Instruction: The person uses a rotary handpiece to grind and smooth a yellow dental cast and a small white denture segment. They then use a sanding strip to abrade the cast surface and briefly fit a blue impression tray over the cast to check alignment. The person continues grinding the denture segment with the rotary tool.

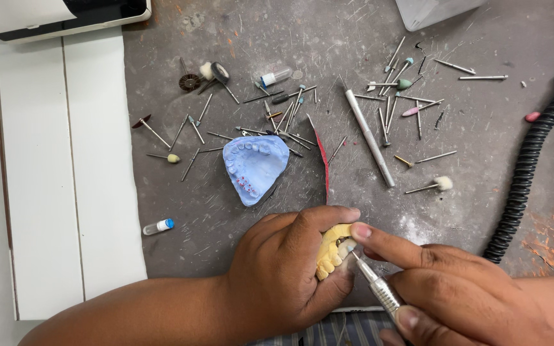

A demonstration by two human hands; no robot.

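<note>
the yellow dental cast (pixel 330 251) sits low in the middle of the frame, cupped in the left hand (pixel 283 275), whose fingers are curled closed around it with the thumb across the top. the right hand (pixel 456 288) has its fingers pinched shut on a metal handpiece (pixel 373 285), held like a pen, its thin tip touching the cast's teeth near the right end of the arch. judging by this, the grinding or trimming is under way; how much of the arch is finished cannot be told, since the left hand hides most of it.

just above, in the centre of the frame, a blue dental cast (pixel 254 168) lies on the grey mat (pixel 482 154) that covers the counter, apart from both hands. a red-edged strip (pixel 322 160) lies beside it to the right, then a long metal rod (pixel 370 138). many loose burs and polishing points (pixel 399 96) are scattered across the upper half. a small vial with a blue cap (pixel 158 226) lies at lower left, and a black coiled cord (pixel 530 160) runs down the right edge. nothing stands between the hands and the cast.
</note>
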